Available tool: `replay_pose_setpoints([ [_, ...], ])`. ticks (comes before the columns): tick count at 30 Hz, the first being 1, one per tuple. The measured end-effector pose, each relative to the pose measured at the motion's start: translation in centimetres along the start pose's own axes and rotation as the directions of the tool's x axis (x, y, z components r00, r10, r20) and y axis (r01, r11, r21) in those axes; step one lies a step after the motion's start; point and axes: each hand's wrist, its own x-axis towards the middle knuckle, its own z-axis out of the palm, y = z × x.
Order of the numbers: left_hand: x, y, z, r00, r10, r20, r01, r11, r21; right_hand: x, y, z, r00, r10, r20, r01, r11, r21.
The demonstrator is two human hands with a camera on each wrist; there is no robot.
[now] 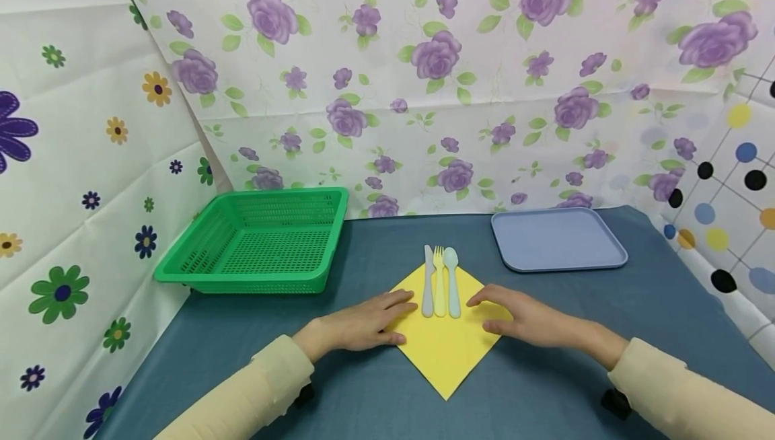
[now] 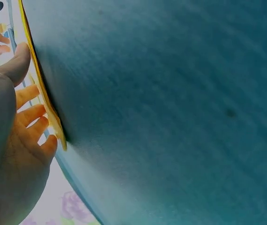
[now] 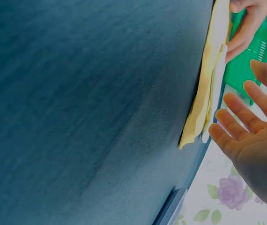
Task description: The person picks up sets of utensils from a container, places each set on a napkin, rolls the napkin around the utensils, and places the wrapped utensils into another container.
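A yellow napkin (image 1: 446,362) lies on the table in a diamond, one corner toward me. Side by side on its upper half are a greyish knife (image 1: 428,285), a pale yellow fork (image 1: 439,288) and a mint spoon (image 1: 452,285), handles toward me. My left hand (image 1: 366,322) is at the napkin's left corner, fingers spread and extended over its edge, holding nothing. Over the right corner hovers my right hand (image 1: 529,319), fingers loosely bent and thumb apart, also holding nothing. In the right wrist view, the right fingers (image 3: 239,115) appear relaxed beside the napkin and cutlery.
A green plastic basket (image 1: 242,280) with a perforated bottom stands at the back left of the blue-covered table (image 1: 375,393). At the back right lies a flat blue-grey tray (image 1: 560,241). Floral cloths (image 1: 393,151) hang behind and at the sides.
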Motion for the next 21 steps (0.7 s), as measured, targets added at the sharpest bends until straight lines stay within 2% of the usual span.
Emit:
replay_pose_setpoints([
  [7,-0.1,0.2,-0.8,1.0,0.009,-0.01,-0.009,1.0,-0.004,-0.2,0.0,0.1,1.0,-0.004,0.003,0.004,0.999,-0.036],
  [11,-0.1,0.4,-0.9,1.0,0.007,-0.007,-0.007,1.0,0.0,-0.5,-0.1,0.3,0.999,0.031,0.033,-0.029,0.998,-0.049],
  [15,-0.4,0.7,-0.8,0.999,0.031,-0.014,-0.031,1.0,-0.003,-1.1,-0.2,0.6,0.994,0.069,0.085,-0.063,0.996,-0.07],
  [21,-1.0,1.2,-0.4,0.997,0.081,-0.007,-0.081,0.997,-0.016,-1.7,-0.1,1.2,0.994,0.037,0.102,-0.025,0.992,-0.122],
])
